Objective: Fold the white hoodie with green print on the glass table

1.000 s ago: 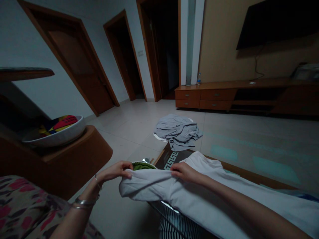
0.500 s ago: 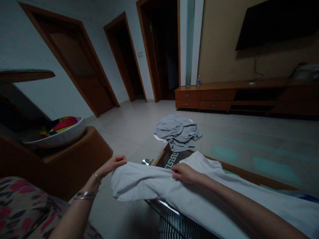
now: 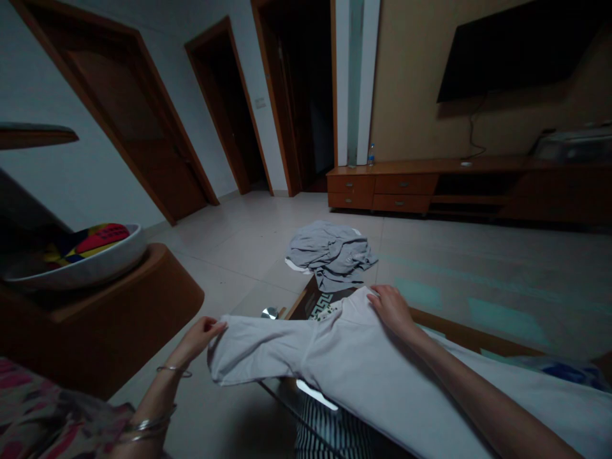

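A white long garment with a sleeve, seemingly a shirt [image 3: 373, 363], lies spread over a low table [image 3: 425, 319]. Its sleeve stretches out to the left past the table edge. My left hand [image 3: 201, 341], with bracelets on the wrist, pinches the far end of that sleeve. On the upper edge of the shirt, near the shoulder or collar, my right hand [image 3: 393, 311] has its fingers closed on the cloth. Its forearm crosses over the body of the shirt. Under the sleeve a dark and white striped object [image 3: 329, 427] shows in part.
Grey clothes [image 3: 329, 252] lie heaped on the floor beyond the table. At left, a white basin [image 3: 119, 261] with colourful contents rests on a brown wooden surface [image 3: 176, 287]. A TV cabinet [image 3: 401, 185] lines the far wall. Patterned pink cloth [image 3: 38, 414] is at lower left.
My right hand has moved from the sleeve's upper part to the right and up, to the shirt's upper edge. My left hand still holds the sleeve end. The view has shifted slightly right.
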### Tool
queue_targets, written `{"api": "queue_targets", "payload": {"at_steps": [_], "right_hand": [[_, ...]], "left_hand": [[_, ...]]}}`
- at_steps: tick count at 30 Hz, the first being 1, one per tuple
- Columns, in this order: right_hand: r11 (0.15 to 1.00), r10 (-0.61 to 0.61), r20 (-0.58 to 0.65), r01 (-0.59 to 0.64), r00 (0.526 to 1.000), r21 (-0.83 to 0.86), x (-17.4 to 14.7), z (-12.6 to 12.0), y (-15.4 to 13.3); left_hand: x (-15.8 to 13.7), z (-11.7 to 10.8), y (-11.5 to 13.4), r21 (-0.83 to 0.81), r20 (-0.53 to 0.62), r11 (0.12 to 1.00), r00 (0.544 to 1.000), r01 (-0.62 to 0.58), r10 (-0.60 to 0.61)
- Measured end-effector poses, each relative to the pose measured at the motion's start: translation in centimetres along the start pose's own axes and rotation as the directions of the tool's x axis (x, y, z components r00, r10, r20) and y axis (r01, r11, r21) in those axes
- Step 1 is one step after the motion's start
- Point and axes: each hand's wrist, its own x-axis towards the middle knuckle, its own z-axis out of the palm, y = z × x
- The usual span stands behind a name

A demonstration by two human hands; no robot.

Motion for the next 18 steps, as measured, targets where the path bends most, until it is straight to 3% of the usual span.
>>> {"api": "queue_targets", "payload": {"at_steps": [2,5,7,8,9,11,12,13,14,18], "right_hand": [[0.997,0.081,0.043,-0.081,0.996,0.002,0.5,0.0,1.4],[0.996,0.076,0.035,-0.078,0.996,0.051,1.6,-0.4,1.1],[0.993,-0.087,0.027,0.085,0.996,0.088,2.5,-1.0,-0.2],[0.970,-0.220,0.056,0.212,0.974,0.117,2.9,-1.2,-1.1],[0.925,-0.363,0.105,0.345,0.926,0.158,3.3,-1.3,-2.0],[0.808,-0.584,0.221,0.536,0.781,0.243,4.0,-1.0,-3.7],[0.773,-0.634,0.269,0.579,0.725,0.261,4.2,-0.6,-4.4],[0.764,-0.645,0.303,0.591,0.702,0.259,4.4,0.0,-5.1],[0.783,-0.622,0.321,0.576,0.714,0.237,4.5,0.7,-5.7],[0.909,-0.417,0.259,0.406,0.871,0.099,4.5,3.4,-7.2]], "left_hand": [[-0.9,0.8,-0.3,0.005,0.053,1.000,0.999,0.002,-0.003],[-1.5,2.0,-0.2,0.045,-0.037,0.999,0.999,0.011,-0.009],[-1.4,2.5,0.1,0.079,-0.110,0.997,0.994,0.025,-0.016],[-1.4,2.6,0.2,0.095,-0.136,0.995,0.991,0.025,-0.012],[-1.3,2.7,0.2,0.112,-0.157,0.994,0.988,0.021,-0.003],[-1.1,2.7,0.2,0.141,-0.206,0.990,0.979,0.023,0.007],[-1.1,2.7,0.1,0.147,-0.235,0.989,0.972,0.034,0.002],[-1.1,2.7,-0.1,0.149,-0.269,0.987,0.963,0.053,-0.011],[-1.1,2.7,-0.2,0.147,-0.301,0.987,0.953,0.072,-0.025],[-1.0,3.1,-1.0,0.139,-0.371,0.983,0.927,0.118,-0.059]]}}
